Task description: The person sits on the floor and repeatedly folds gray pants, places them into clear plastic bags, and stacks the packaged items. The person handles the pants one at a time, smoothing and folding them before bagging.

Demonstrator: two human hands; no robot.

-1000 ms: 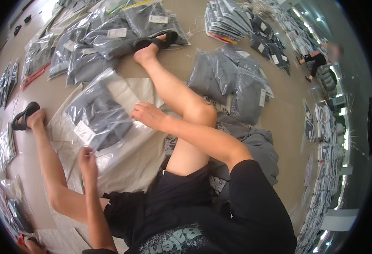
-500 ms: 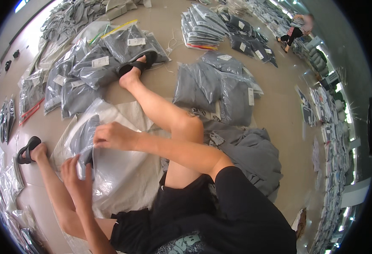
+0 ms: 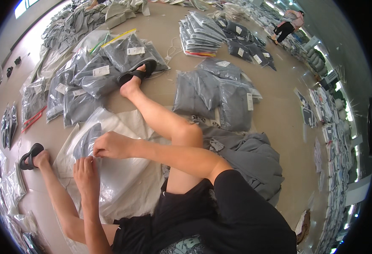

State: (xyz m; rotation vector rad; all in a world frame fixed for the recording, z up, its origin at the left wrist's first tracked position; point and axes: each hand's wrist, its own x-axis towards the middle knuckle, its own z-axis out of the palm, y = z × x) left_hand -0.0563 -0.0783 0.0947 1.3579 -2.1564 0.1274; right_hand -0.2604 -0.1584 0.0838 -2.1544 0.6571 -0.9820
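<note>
Between my legs lies a clear plastic bag (image 3: 114, 186) with a folded grey garment (image 3: 86, 139) showing at its far left part. My right hand (image 3: 113, 144) reaches across from the right, thumb and fingers pinched together on the bag's edge. Just below and left of it is my left hand (image 3: 85, 172), its fingers bent over the same edge. The fingertips of both hands are close together, and they hide the bit of plastic between them. Under the bag spreads a cream cloth sheet (image 3: 133, 118).
A heap of loose grey garments (image 3: 254, 165) lies by my right thigh. Bagged grey garments (image 3: 232, 101) and a tall stack of packets (image 3: 201, 36) lie beyond it. More filled bags (image 3: 84, 103) surround my right foot. Packets line the right wall, where another person (image 3: 290, 27) stands.
My left hand has moved up and right to meet the right hand at the bag's edge, its fingers closing. My right hand has dipped slightly. The other person has straightened up.
</note>
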